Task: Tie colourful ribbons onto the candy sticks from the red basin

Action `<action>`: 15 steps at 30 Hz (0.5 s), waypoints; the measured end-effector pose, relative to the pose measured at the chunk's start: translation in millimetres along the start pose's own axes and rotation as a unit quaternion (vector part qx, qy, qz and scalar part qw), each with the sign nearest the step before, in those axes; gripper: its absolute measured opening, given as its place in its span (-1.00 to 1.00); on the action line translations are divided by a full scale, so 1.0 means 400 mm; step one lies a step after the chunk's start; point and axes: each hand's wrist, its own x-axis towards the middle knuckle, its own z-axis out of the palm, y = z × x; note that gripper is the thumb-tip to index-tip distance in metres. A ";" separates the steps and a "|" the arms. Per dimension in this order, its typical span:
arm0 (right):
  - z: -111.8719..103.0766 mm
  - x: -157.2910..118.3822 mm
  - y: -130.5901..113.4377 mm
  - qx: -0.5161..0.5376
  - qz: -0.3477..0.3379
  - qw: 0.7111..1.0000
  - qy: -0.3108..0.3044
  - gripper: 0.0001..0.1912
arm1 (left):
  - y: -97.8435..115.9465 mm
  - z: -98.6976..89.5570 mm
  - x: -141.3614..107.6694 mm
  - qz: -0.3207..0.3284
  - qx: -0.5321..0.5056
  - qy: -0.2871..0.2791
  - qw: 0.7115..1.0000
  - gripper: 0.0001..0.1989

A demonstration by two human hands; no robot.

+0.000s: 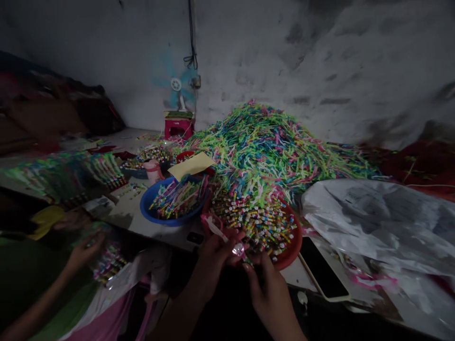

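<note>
In the head view my left hand (215, 255) is closed on a small ribboned stick (239, 249) with a shiny silver bulge. A pale pink ribbon (215, 227) trails up from those fingers. The fingertips of my right hand (268, 286) pinch at the stick's lower end; dim light hides the exact grip. Just beyond both hands sits a red basin (295, 244), full of short, colourful sticks (249, 215) with pale ends. A blue basin (145, 208) to its left holds more ribboned sticks (181, 196), with yellow card (192, 166) over its back edge.
A large heap of ribbons (263, 142) covers the table behind the basins. A phone (323, 270) and clear plastic sheeting (377, 218) lie to the right. At left, a co-worker's hand (87, 248) is near bundled sticks (110, 263). A fan (177, 85) stands on a red stool (178, 128).
</note>
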 end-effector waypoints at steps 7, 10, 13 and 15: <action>-0.001 -0.026 0.032 0.185 0.035 0.974 -0.123 -0.75 | -0.007 -0.022 -0.012 0.029 0.078 -0.099 0.992 -0.62; 0.023 -0.049 0.029 0.207 0.040 0.975 -0.067 -0.73 | -0.004 -0.036 -0.025 0.008 0.087 -0.133 0.987 -0.62; 0.052 -0.052 0.018 0.212 0.027 0.975 -0.063 -0.73 | -0.008 -0.047 -0.037 0.008 0.109 -0.107 0.988 -0.65; 0.064 -0.046 0.010 0.208 0.008 0.972 -0.106 -0.74 | -0.009 -0.058 -0.037 0.026 0.119 -0.088 0.989 -0.64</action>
